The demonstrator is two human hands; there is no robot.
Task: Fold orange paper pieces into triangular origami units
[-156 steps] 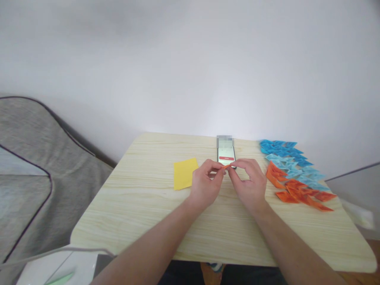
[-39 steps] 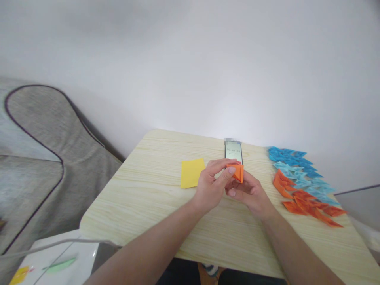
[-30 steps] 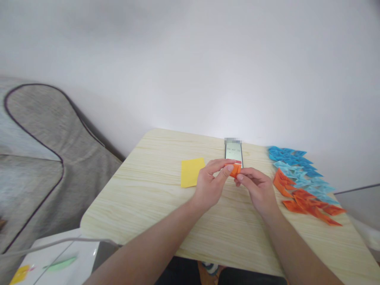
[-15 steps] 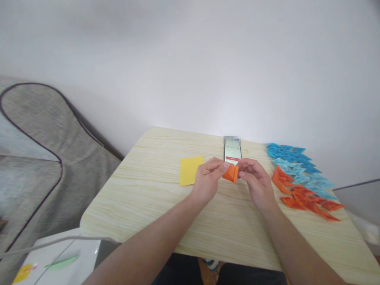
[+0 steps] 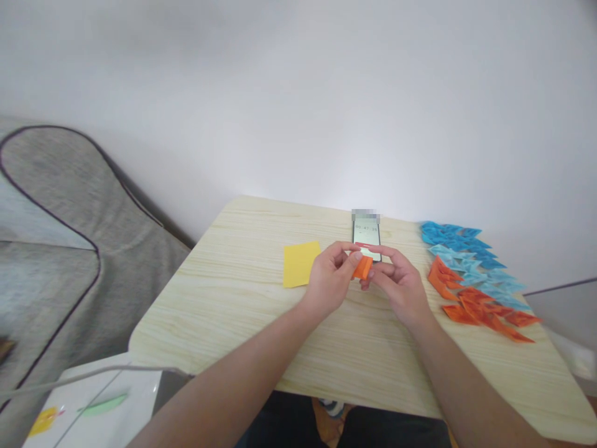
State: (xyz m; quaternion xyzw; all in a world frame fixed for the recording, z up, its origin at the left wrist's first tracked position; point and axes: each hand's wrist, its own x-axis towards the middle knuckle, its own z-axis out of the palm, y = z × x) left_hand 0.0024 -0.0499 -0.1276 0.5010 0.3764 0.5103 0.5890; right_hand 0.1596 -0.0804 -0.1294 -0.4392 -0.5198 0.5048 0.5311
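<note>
Between my two hands, just in front of the phone (image 5: 366,235), is a small folded piece of orange paper (image 5: 362,267). My left hand (image 5: 330,278) pinches its left side, thumb on top. On the other side my right hand (image 5: 402,285) has its thumb and fingers closed at the paper's right edge; some of those fingertips are hidden behind it. Left of my left hand lies a square of yellow paper (image 5: 298,266), flat on the table and partly covered by that hand.
Folded paper pieces lie in rows at the table's right: dark blue (image 5: 450,235), light blue (image 5: 476,272) and orange (image 5: 485,311). A grey padded seat (image 5: 107,249) stands left of the wooden table (image 5: 224,298). A cable (image 5: 107,368) crosses above a white box (image 5: 102,404) at lower left.
Earlier the orange paper was a thin strip edge-on; it now shows a broad folded face. My right fingers were off its edge half a second ago and are back against it.
</note>
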